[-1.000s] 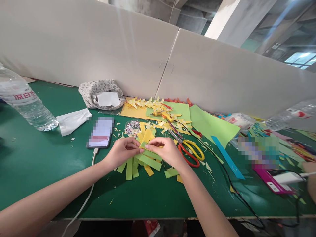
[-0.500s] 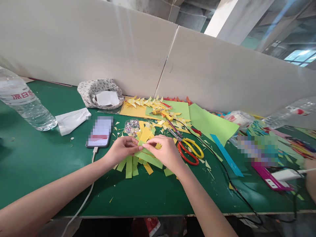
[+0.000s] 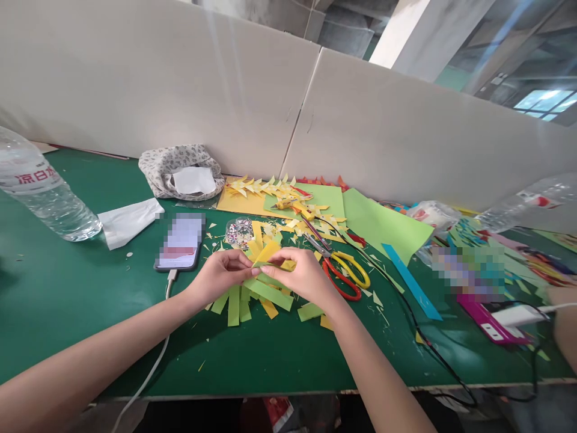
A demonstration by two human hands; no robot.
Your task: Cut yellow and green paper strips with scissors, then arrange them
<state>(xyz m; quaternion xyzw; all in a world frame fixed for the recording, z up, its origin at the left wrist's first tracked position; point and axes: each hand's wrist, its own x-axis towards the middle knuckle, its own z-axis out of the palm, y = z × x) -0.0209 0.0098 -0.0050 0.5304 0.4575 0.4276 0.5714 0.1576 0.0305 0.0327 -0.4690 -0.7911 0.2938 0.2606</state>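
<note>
Yellow and green paper strips [image 3: 267, 253] are pinched between my two hands over the middle of the green table [image 3: 135, 325]. My left hand [image 3: 228, 272] is closed, thumb and fingers pressed on the strips. From the other side my right hand [image 3: 297, 272] grips them too, its thumb almost touching the left thumb. Fingers hide part of the join. Loose green strips [image 3: 233, 305] and yellow ones lie spread under the hands. Scissors [image 3: 345, 273] with a red and a yellow handle rest just right of my right hand. Behind lies a yellow glue gun [image 3: 297, 208].
A phone [image 3: 181, 240] on a white cable lies at left, near a water bottle [image 3: 49, 192]. A cloth pouch [image 3: 180, 171] stands at the back. Green paper sheets [image 3: 385, 225], a blue strip [image 3: 412, 282], a black cord and a magenta power strip [image 3: 491, 322] are at right.
The held strips have turned and folded between my fingers, and the green one now points less to the lower right. Both hands stay in nearly the same place; the view shifts slightly.
</note>
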